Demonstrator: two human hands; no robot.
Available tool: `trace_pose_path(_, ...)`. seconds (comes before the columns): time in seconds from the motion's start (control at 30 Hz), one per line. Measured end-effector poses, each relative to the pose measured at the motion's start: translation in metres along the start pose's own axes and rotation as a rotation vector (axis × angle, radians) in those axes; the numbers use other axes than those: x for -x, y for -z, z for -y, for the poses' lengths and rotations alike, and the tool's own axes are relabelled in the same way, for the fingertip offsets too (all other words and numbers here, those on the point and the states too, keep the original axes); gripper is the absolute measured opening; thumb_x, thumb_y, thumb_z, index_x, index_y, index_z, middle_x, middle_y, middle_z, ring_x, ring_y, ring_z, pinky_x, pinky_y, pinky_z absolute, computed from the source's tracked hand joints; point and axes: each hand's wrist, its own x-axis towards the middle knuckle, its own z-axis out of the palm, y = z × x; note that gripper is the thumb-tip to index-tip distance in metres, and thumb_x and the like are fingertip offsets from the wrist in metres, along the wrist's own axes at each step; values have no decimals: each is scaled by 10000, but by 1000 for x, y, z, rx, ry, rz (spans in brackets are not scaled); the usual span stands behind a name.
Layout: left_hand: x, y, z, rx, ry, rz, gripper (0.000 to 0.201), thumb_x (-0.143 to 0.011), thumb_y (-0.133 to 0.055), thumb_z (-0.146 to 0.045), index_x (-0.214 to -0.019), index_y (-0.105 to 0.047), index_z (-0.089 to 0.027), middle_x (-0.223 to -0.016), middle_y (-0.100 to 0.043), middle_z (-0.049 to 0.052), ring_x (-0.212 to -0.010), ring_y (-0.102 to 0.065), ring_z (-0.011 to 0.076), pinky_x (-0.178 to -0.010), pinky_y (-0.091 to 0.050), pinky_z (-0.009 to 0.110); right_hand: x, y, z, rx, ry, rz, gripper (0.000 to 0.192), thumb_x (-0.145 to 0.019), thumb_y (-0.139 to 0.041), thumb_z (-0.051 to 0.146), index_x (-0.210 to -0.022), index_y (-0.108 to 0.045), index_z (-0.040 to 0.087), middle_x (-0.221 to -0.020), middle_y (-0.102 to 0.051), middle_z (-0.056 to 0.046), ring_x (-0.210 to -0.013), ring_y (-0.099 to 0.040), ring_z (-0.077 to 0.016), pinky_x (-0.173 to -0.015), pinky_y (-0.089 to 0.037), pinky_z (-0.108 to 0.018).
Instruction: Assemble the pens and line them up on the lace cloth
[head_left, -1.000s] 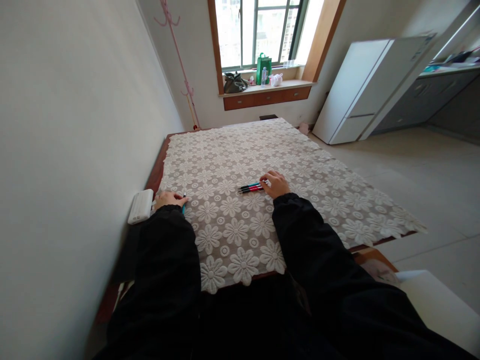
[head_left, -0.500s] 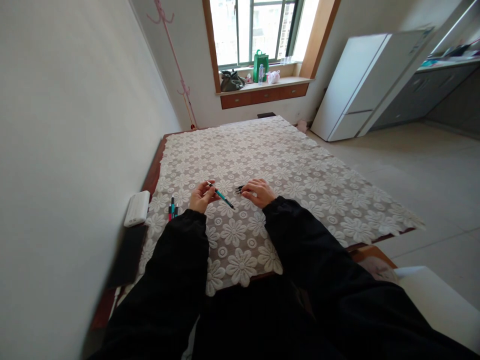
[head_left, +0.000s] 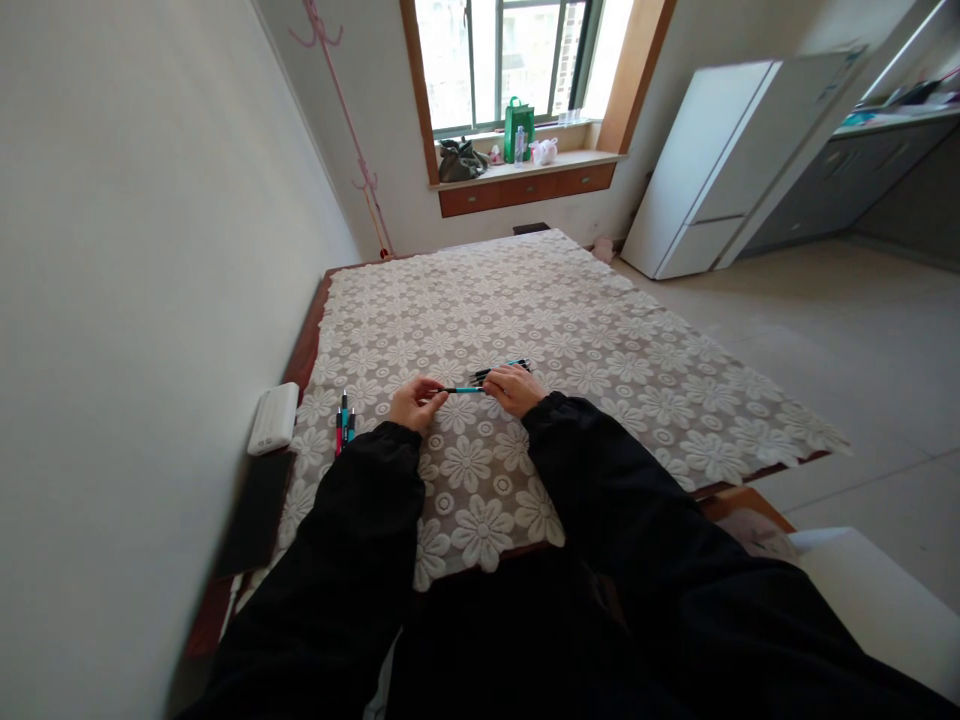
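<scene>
Between my two hands a black and teal pen (head_left: 463, 390) is held level above the lace tablecloth. My left hand (head_left: 418, 403) pinches its black end, and the fingers of my right hand (head_left: 515, 388) are closed on its teal end. Just behind my right hand lies a small bunch of pens (head_left: 498, 369), dark with some teal, partly hidden by the hand. To the left of my left hand, several pens (head_left: 345, 422) in teal, black and red lie side by side, their lower ends covered by my sleeve.
A flower-patterned lace tablecloth (head_left: 466, 463) covers the table. Along the wall on the left are a white box-shaped device (head_left: 274, 417) and a flat black object (head_left: 256, 510). A white chair (head_left: 877, 580) stands at the right, a fridge (head_left: 712, 170) farther back.
The pen in my left hand has turned from slanted to level. My right hand has left the bunch of pens and now grips the pen's other end.
</scene>
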Motion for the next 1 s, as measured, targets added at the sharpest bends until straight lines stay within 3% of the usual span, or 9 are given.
trace_pose_path(0.1, 1, 6, 1, -428, -129, 39, 217, -792, -676, -403, -894, -687, -211, -802, -714, 31, -674, -634, 162, -666, -515, 306, 0, 0, -1, 27, -51, 31, 334, -1025, -391, 313, -821, -619, 178, -838, -672, -70, -811, -582, -187, -764, -345, -299)
trace_pose_path(0.23, 2, 10, -3, -608, -209, 26, 201, -865, -589, -378, -958, -671, -220, -900, -710, 32, -738, -617, 163, -712, -483, 298, 0, -1, 2, -16, -82, 168, 299, -1013, -449, 374, -875, -632, 183, -786, -657, -44, -722, -563, -166, -663, -311, -268)
trace_pose_path(0.43, 3, 11, -9, -693, -238, 92, 222, -907, -521, -396, -918, -658, -222, -844, -667, 33, -755, -594, 179, -725, -456, 303, 0, 0, 8, 5, -142, 242, 261, -1015, -438, 328, -983, -658, 190, -797, -670, -45, -713, -568, -171, -634, -283, -270)
trace_pose_path(0.57, 4, 9, -11, -757, -281, 131, 404, -980, -355, -409, -757, -630, -215, -801, -651, 49, -835, -598, 198, -771, -442, 310, 0, -3, 8, 21, -163, 244, 231, -1004, -470, 324, -997, -660, 192, -797, -673, -48, -715, -573, -178, -631, -283, -271)
trace_pose_path(0.73, 5, 8, -11, -777, -151, 105, 567, -1000, -286, -461, -590, -587, -210, -626, -604, 47, -769, -602, 197, -722, -422, 305, 0, -6, 6, -68, -109, 173, 163, -982, -523, 289, -1008, -649, 189, -866, -680, -52, -768, -594, -171, -676, -338, -249)
trace_pose_path(0.8, 5, 8, -10, -728, -136, 71, 506, -990, -331, -474, -699, -652, -212, -692, -649, 42, -756, -607, 188, -718, -433, 302, 0, -7, 5, -80, -104, 154, 156, -980, -526, 279, -1008, -647, 185, -879, -682, -57, -783, -601, -172, -685, -349, -248)
trace_pose_path(0.9, 5, 6, -9, -626, -206, 33, 300, -876, -583, -467, -1029, -671, -224, -902, -710, 30, -792, -615, 175, -752, -466, 296, 0, -8, 3, -65, -113, 144, 164, -983, -523, 289, -1001, -647, 184, -868, -683, -57, -777, -605, -174, -673, -346, -251)
trace_pose_path(1.0, 5, 5, -8, -615, -240, 46, 273, -824, -658, -428, -1003, -681, -223, -895, -707, 30, -819, -618, 181, -784, -478, 301, 1, -9, 2, -56, -114, 138, 165, -980, -532, 300, -994, -652, 187, -863, -685, -54, -778, -607, -174, -671, -347, -250)
